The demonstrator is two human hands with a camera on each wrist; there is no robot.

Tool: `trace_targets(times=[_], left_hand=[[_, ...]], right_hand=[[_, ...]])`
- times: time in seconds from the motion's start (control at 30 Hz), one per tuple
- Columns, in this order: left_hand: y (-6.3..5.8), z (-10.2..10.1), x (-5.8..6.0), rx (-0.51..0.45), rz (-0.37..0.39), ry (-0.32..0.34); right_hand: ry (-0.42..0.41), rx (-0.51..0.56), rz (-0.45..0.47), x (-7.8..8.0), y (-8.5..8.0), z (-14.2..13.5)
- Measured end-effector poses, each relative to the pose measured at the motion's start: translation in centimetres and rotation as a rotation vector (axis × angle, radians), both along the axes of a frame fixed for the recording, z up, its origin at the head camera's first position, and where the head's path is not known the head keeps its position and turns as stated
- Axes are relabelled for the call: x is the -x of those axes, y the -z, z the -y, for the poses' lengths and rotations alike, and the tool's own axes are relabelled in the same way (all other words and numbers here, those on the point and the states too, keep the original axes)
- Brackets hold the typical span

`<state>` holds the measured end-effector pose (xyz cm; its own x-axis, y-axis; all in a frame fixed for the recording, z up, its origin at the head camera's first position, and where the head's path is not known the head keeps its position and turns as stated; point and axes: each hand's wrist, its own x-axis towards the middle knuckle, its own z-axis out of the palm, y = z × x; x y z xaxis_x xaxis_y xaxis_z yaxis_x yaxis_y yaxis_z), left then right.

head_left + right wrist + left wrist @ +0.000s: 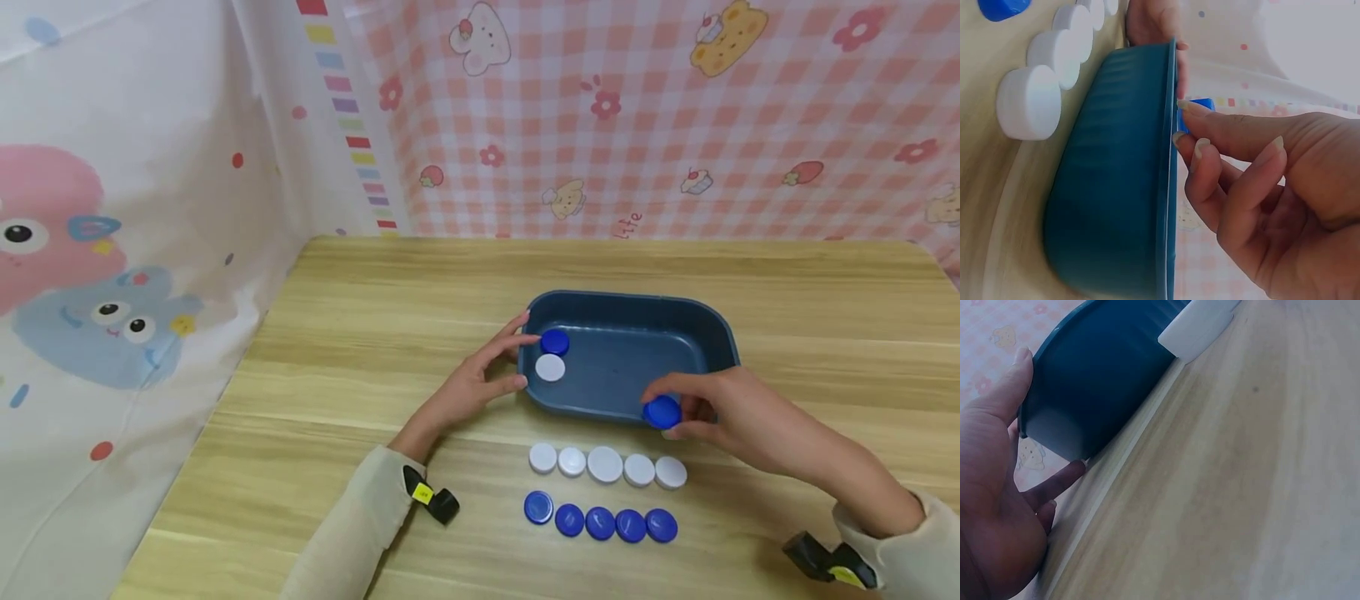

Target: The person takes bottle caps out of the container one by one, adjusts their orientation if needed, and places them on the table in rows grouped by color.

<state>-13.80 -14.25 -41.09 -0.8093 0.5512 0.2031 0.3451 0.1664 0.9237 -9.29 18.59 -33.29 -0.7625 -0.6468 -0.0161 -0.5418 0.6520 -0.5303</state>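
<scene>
A dark blue plastic basin point(630, 375) stands on the table, with a blue bottle cap point(555, 342) and a white bottle cap point(550, 367) inside at its left end. My left hand point(480, 375) touches the basin's left end with spread, fairly straight fingers; the left wrist view shows the thumb against the rim. Between thumb and fingertips, my right hand point(735, 412) pinches another blue bottle cap point(662, 412) at the basin's near right rim. In the right wrist view, that same cap point(1202, 107) is partly covered by the fingers.
In front of the basin lies a row of several white caps point(604, 464), and nearer still a row of several blue caps point(600, 523). Patterned cloth point(585, 100) hangs behind the wooden table point(360, 350) and along its left side.
</scene>
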Motion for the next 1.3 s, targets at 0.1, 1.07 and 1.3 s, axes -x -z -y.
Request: trace_targets(times=[0.1,1.07,1.3], left_hand=[[1.2,0.1,0.7,0.019,0.000,-0.010],[0.2,0.0,0.1,0.003,-0.009,0.014],[-0.2,0.0,0.0,0.003,-0.008,0.013]], right_hand=[[-0.004,0.007,-0.018,-0.6,0.2,-0.8],[-0.044,0.116,0.132,-6.7,6.6,-3.8],[-0.035,0.112,0.109,-7.0,7.2,-3.7]])
